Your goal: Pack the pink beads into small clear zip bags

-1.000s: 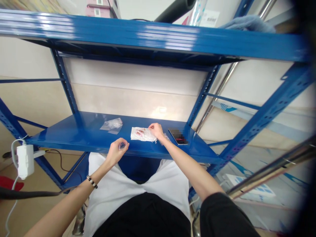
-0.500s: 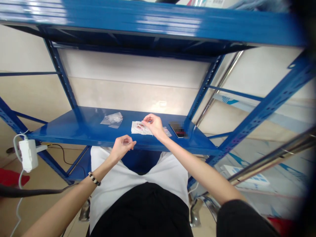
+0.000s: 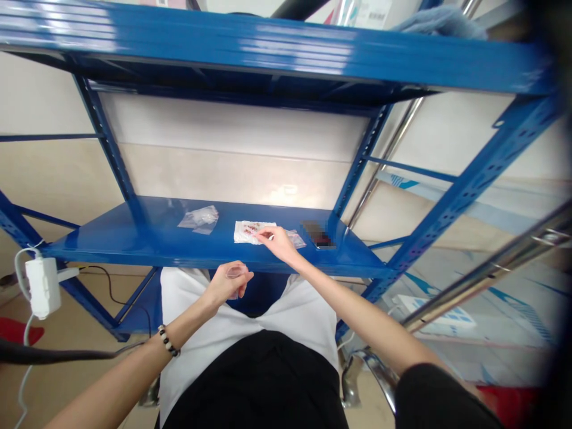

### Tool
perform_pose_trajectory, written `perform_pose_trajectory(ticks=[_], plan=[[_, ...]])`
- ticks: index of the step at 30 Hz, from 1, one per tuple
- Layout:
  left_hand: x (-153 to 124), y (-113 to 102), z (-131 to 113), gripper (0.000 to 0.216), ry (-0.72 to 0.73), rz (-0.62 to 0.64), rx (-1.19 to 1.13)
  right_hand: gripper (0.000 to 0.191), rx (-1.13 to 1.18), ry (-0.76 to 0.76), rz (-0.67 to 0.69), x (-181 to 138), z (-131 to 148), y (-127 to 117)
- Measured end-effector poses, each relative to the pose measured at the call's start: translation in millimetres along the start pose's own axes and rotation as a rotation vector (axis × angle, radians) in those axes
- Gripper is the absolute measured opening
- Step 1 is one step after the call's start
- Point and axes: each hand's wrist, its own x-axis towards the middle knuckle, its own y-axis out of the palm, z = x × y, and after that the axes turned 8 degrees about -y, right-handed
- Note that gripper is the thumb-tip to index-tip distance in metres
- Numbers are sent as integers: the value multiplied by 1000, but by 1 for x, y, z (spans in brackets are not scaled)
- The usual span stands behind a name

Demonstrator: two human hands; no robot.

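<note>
My left hand [image 3: 227, 281] is closed round a small clear plastic cup [image 3: 236, 272], its round rim facing up, just in front of the shelf edge. A white tissue [image 3: 241, 237] lies flat on the blue shelf with several tiny reddish-brown pieces [image 3: 252, 227] on it. Over the tissue's right side, my right hand [image 3: 277, 243] has its thumb and fingertips pinched together, close to the pieces. Whatever sits between those fingertips is too small to make out. Just behind the right hand lies a small clear zip bag [image 3: 296, 239], partly hidden by it.
Several clear plastic bags [image 3: 201, 218] lie on the blue shelf [image 3: 147, 241] to the left. A phone [image 3: 318, 233] rests on the right. An upper shelf [image 3: 286, 47] spans overhead, with posts at both sides. A white power strip [image 3: 43, 287] hangs at the left.
My right hand has lowered toward the tissue and its fingers point more to the left. My left hand has shifted slightly right and down with the cup. The view has tilted a little.
</note>
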Motion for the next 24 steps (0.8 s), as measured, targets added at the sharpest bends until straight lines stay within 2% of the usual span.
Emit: perform_pose_trajectory(ticks=[4,7,9,13,20,24], plan=[[13,-7,0,35,-58,73,-98,14,-155,119,-39,22,-50,-1],[20,-18,-1,34,-147,171,-342,16,-197,145,-50,27,-61,5],[20,-24,-2,32,-171,210,-493,17,-206,129,-60,25,-57,10],[11,-30,-4,22,-103,220,-670,17,-189,82,-67,16,-40,17],[12,-25,-17,20,-45,270,-806,21,-58,30,-16,-4,-7,29],[11,-25,-20,18,-32,288,-817,23,-91,-21,6,-1,-2,28]])
